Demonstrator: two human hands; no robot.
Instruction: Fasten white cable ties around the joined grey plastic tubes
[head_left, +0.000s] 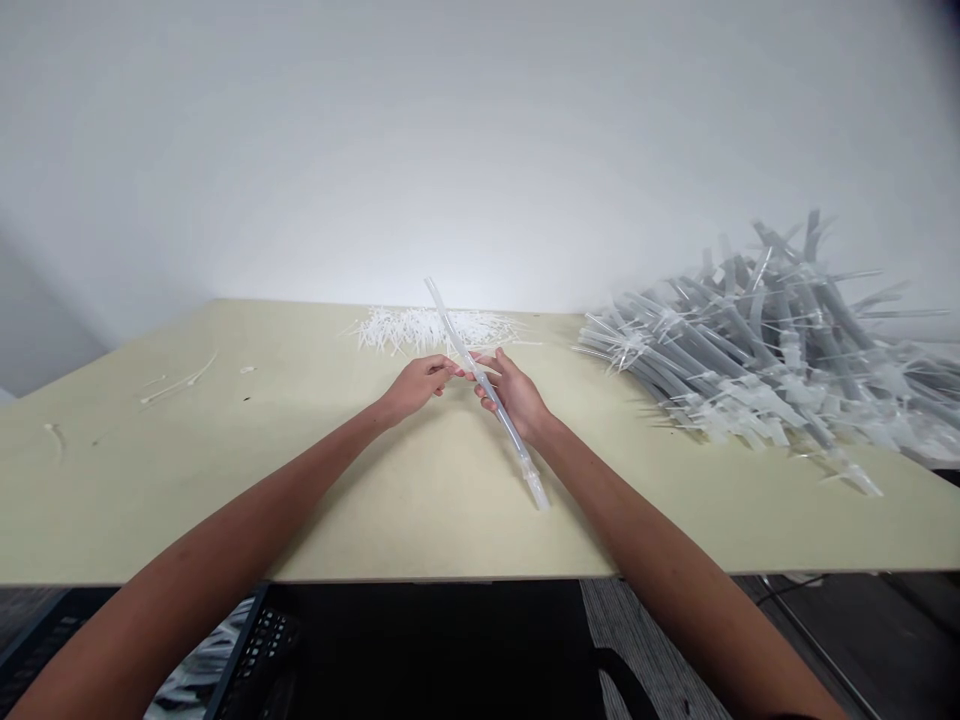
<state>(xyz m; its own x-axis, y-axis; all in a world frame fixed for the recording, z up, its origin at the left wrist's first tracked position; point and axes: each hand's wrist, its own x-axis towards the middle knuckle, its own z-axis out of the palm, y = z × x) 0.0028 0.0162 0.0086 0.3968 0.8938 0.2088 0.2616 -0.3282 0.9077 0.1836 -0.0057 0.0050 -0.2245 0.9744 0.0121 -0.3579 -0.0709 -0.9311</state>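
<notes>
The desk (390,510) gives free passage at the left and along the front; at the right the big tube pile (780,350) blocks, and behind, the wall (480,150).

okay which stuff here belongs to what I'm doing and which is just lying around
In the job, by the look of it:
- tube in your right hand
- white ties, heaped
- tube pile, right

Just lying about, probably:
- loose ties, left

Crate below: can't tell.
</notes>
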